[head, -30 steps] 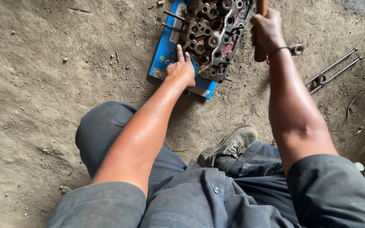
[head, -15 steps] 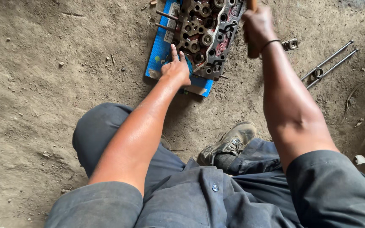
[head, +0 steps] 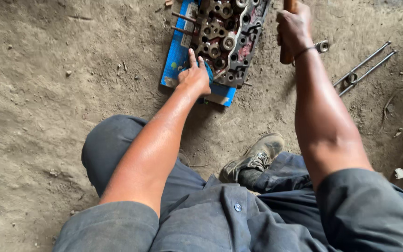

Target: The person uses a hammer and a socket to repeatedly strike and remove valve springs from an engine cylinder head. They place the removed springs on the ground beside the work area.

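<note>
While braced at cylinder head (head: pixel 229 37) edge, left hand (head: pixel 195 77).

The person sits low, and both bare arms reach forward, away from the body. The left arm is long and almost straight. The left hand (head: pixel 195 74) lies palm down, fingers (head: pixel 191 56) stretched out flat and a little spread. The right arm is bent at the elbow, with the forearm going up and forward. The right hand (head: pixel 294 27) is curled into a tight fist, knuckles up, gripping something. A thin dark band goes round the right wrist. Grey short sleeves cover the upper arms. One knee is bent out to the left, and one foot in a worn shoe (head: pixel 253 157) is tucked in close between the arms.
</note>
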